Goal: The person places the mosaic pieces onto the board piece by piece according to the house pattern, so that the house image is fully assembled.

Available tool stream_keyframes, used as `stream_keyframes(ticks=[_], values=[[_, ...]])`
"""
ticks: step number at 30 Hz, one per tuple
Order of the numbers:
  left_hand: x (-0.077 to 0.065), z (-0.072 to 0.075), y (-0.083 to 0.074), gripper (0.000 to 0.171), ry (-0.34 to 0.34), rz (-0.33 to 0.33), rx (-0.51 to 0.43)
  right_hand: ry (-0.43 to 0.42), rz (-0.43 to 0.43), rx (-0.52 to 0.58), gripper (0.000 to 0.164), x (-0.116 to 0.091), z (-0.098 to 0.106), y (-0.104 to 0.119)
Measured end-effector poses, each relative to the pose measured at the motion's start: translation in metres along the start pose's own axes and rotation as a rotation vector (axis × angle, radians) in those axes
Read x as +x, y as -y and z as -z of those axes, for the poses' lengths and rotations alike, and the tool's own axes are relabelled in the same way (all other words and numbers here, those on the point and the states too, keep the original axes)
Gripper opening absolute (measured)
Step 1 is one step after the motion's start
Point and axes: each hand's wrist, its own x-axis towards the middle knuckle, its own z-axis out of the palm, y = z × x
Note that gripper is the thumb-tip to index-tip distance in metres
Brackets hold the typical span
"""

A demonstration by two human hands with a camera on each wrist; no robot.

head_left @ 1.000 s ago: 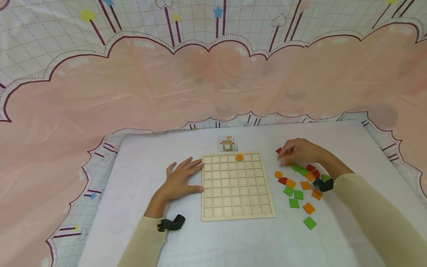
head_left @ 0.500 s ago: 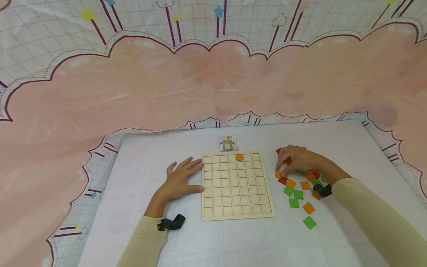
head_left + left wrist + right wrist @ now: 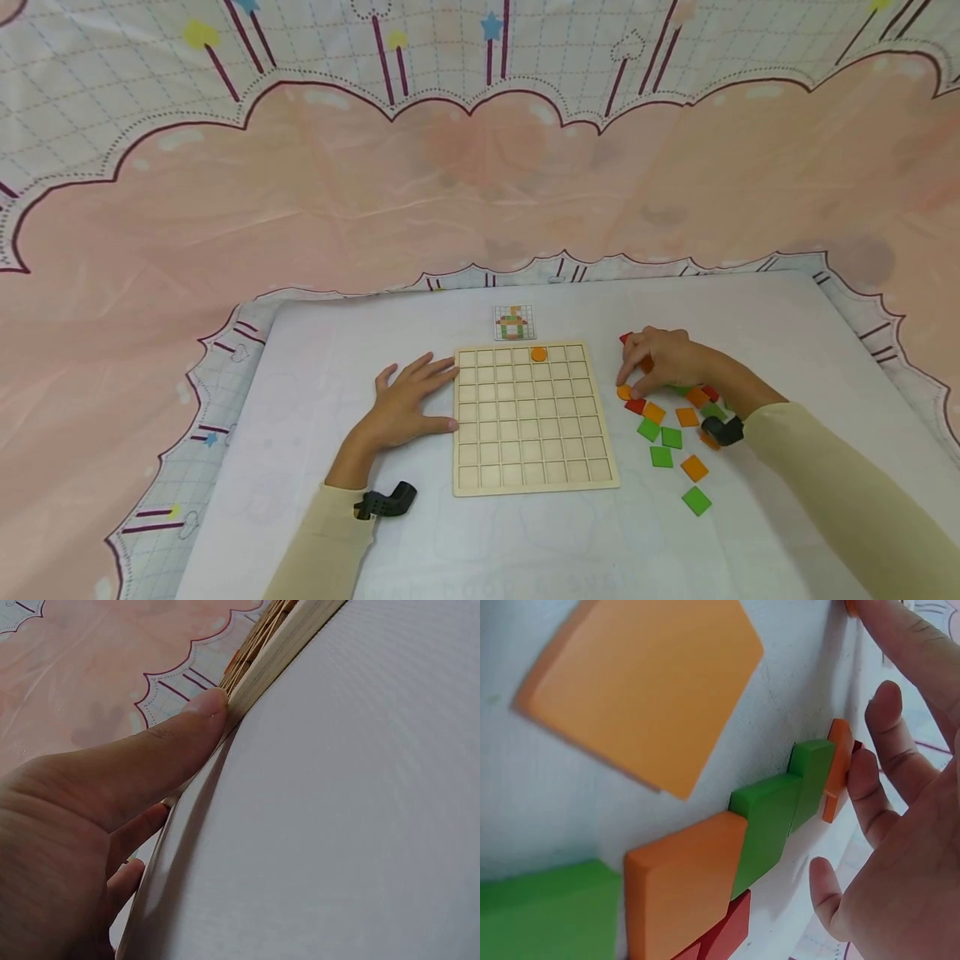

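Note:
A wooden grid board (image 3: 536,417) lies on the white table, with one orange disc (image 3: 538,354) in its top row. At the board's left edge my left hand (image 3: 408,404) rests with spread fingers. The left wrist view shows the thumb (image 3: 169,754) against the wooden rim. On the right, my right hand (image 3: 663,358) pinches a second orange disc (image 3: 623,392) between thumb and index finger, down at table level. Only a sliver of that disc shows in the right wrist view, where the other fingers (image 3: 892,742) are bent above several tiles.
A small pattern card (image 3: 513,322) lies behind the board. Loose tiles spread under and in front of the right hand: green squares (image 3: 661,457), orange squares (image 3: 694,468) and red pieces (image 3: 635,407). A patterned cloth (image 3: 450,200) hangs behind the table.
My right hand has come forward from the back of the tile pile to the orange disc, which has shifted slightly left. My left hand stays at the board's edge.

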Motion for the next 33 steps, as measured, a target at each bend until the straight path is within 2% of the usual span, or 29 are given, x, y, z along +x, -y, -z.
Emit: stream_keyframes(ticks=[12,18,25,33], values=[[0.0,0.001,-0.001,0.088,0.003,0.003,-0.007,-0.001,-0.004,0.024,0.012,0.004,0.003,0.005],[-0.001,0.001,-0.002,0.087,-0.001,-0.003,-0.004,-0.026,0.076,0.138,0.011,0.011,0.004,0.007],[-0.001,0.002,-0.001,0.088,-0.002,-0.003,-0.004,-0.042,0.1,0.257,0.008,0.022,0.004,0.018],[0.0,0.0,0.001,0.087,-0.006,-0.01,-0.003,-0.056,0.125,0.316,0.008,0.038,0.0,0.031]])
